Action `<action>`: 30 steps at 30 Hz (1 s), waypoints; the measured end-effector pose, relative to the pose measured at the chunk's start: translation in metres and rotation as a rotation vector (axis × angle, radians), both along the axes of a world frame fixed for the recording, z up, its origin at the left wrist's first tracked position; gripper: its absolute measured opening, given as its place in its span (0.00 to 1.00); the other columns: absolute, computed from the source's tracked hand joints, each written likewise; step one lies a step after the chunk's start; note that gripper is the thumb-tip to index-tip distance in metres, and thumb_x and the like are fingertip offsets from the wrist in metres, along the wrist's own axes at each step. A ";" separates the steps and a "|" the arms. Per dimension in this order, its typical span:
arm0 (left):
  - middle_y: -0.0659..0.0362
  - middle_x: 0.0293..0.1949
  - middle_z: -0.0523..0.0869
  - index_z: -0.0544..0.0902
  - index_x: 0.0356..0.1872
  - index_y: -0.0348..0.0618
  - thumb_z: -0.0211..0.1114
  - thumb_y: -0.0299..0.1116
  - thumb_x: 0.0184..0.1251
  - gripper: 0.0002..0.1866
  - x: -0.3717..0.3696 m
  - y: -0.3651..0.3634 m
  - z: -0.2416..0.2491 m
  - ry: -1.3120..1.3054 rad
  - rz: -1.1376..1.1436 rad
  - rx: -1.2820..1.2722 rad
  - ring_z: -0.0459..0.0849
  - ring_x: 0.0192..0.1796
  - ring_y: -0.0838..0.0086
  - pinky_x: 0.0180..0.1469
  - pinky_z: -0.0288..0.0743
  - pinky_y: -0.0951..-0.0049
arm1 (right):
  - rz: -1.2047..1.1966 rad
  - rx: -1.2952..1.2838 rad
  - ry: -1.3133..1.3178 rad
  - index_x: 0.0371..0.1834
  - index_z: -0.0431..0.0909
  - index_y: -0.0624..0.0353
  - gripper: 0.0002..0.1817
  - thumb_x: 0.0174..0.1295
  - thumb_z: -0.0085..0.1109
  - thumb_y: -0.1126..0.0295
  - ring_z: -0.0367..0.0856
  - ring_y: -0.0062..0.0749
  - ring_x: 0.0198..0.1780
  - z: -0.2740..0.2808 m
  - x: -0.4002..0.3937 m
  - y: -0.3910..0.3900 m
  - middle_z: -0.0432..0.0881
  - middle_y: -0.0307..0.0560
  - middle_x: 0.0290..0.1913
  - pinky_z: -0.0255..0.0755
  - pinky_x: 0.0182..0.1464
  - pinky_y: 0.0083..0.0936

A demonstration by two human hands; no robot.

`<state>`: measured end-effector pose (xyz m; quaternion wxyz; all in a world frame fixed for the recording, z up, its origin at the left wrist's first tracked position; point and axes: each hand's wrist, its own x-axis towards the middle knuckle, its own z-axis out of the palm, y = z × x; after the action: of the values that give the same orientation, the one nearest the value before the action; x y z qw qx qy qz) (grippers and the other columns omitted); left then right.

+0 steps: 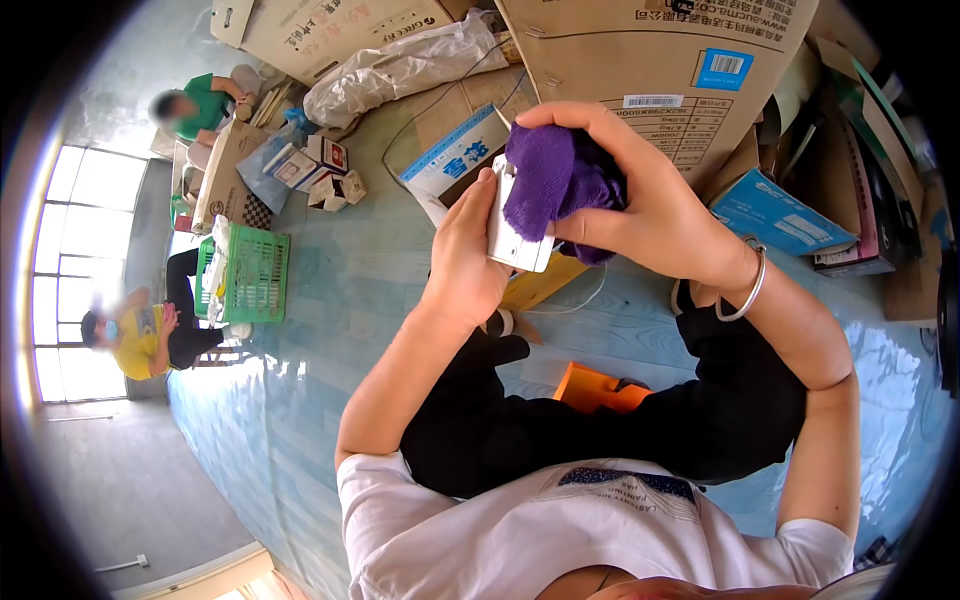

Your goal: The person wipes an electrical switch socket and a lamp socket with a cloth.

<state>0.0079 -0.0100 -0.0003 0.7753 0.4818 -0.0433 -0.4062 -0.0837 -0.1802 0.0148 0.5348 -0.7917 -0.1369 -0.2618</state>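
In front of my chest I hold a small white rectangular case (519,250) with my left hand (466,258), the fingers closed along its left side. My right hand (650,195) grips a bunched purple cloth (541,178), which lies against the case's upper face and right side. The cloth covers much of the case, so its kind cannot be made out. A silver bangle circles my right wrist. Just beyond the hands is a blue and white printed box (455,165), partly hidden by my left hand.
A large cardboard carton (640,60) stands ahead, with a blue open box (785,215) to its right. Below my hands lies an orange object (600,388) between my legs. To the left are a green crate (262,275) and two seated people.
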 end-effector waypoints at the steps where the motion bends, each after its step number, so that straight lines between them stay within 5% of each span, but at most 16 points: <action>1: 0.58 0.45 0.83 0.74 0.55 0.39 0.43 0.40 0.81 0.17 0.003 0.002 -0.001 -0.015 -0.048 -0.014 0.85 0.42 0.73 0.39 0.81 0.71 | 0.030 0.110 0.064 0.64 0.68 0.56 0.35 0.51 0.73 0.70 0.75 0.35 0.58 -0.002 0.003 -0.002 0.75 0.49 0.55 0.70 0.61 0.30; 5: 0.61 0.38 0.84 0.75 0.51 0.42 0.44 0.42 0.81 0.16 -0.001 -0.007 0.001 -0.035 -0.004 0.090 0.83 0.33 0.77 0.26 0.73 0.75 | 0.045 0.292 0.118 0.64 0.67 0.59 0.36 0.52 0.73 0.70 0.77 0.30 0.53 -0.008 0.004 -0.002 0.76 0.47 0.52 0.72 0.58 0.27; 9: 0.58 0.47 0.83 0.73 0.59 0.38 0.45 0.43 0.79 0.21 0.002 -0.005 -0.008 -0.144 0.006 0.101 0.85 0.43 0.74 0.36 0.80 0.72 | -0.078 -0.011 0.017 0.64 0.67 0.60 0.37 0.51 0.74 0.67 0.78 0.33 0.53 -0.006 -0.002 0.005 0.77 0.50 0.52 0.72 0.58 0.27; 12: 0.56 0.49 0.83 0.73 0.60 0.37 0.46 0.44 0.79 0.22 0.000 -0.005 -0.006 -0.138 0.003 0.105 0.85 0.46 0.72 0.38 0.82 0.71 | 0.015 0.155 0.143 0.61 0.70 0.60 0.32 0.53 0.72 0.69 0.79 0.31 0.52 -0.003 0.001 -0.001 0.79 0.47 0.49 0.72 0.57 0.27; 14: 0.62 0.35 0.82 0.75 0.49 0.42 0.43 0.42 0.81 0.17 -0.005 -0.008 0.004 -0.100 0.032 0.136 0.82 0.32 0.79 0.25 0.72 0.76 | 0.018 0.208 0.149 0.60 0.70 0.59 0.30 0.53 0.71 0.69 0.80 0.30 0.51 -0.006 0.005 -0.003 0.80 0.46 0.48 0.73 0.57 0.27; 17: 0.62 0.35 0.82 0.75 0.50 0.43 0.43 0.42 0.81 0.17 -0.004 -0.010 0.004 -0.083 0.052 0.149 0.82 0.31 0.78 0.25 0.71 0.76 | 0.015 0.209 0.131 0.59 0.71 0.59 0.28 0.54 0.71 0.70 0.80 0.31 0.50 -0.004 0.002 -0.001 0.80 0.47 0.48 0.73 0.56 0.27; 20: 0.62 0.35 0.83 0.75 0.50 0.43 0.43 0.42 0.81 0.16 -0.004 -0.011 0.000 -0.082 0.068 0.143 0.82 0.30 0.77 0.24 0.70 0.76 | -0.116 -0.057 0.018 0.57 0.72 0.59 0.27 0.54 0.70 0.70 0.81 0.35 0.49 -0.001 -0.002 0.005 0.80 0.48 0.47 0.74 0.55 0.27; 27: 0.61 0.33 0.82 0.75 0.48 0.44 0.42 0.42 0.81 0.16 -0.007 -0.011 0.001 -0.051 0.039 0.149 0.81 0.29 0.77 0.23 0.69 0.76 | 0.004 0.117 0.176 0.60 0.70 0.57 0.32 0.52 0.73 0.66 0.80 0.37 0.51 0.000 -0.001 -0.007 0.79 0.49 0.49 0.74 0.56 0.29; 28: 0.56 0.52 0.81 0.72 0.62 0.39 0.44 0.40 0.79 0.20 0.000 -0.005 -0.003 -0.114 -0.046 0.200 0.84 0.49 0.72 0.44 0.82 0.70 | -0.059 -0.084 0.063 0.62 0.68 0.57 0.36 0.50 0.74 0.63 0.75 0.40 0.57 -0.002 -0.002 -0.002 0.75 0.52 0.54 0.70 0.60 0.31; 30: 0.56 0.52 0.81 0.72 0.62 0.39 0.45 0.40 0.79 0.20 0.006 -0.003 -0.014 -0.116 -0.046 0.147 0.84 0.49 0.72 0.44 0.82 0.70 | -0.037 -0.086 0.108 0.63 0.67 0.57 0.37 0.49 0.74 0.62 0.73 0.41 0.59 0.000 -0.005 0.000 0.72 0.52 0.56 0.69 0.62 0.32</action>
<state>0.0135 -0.0134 -0.0145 0.7244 0.5589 -0.0692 -0.3975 -0.0884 -0.1801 0.0148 0.5019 -0.8293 -0.1043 -0.2224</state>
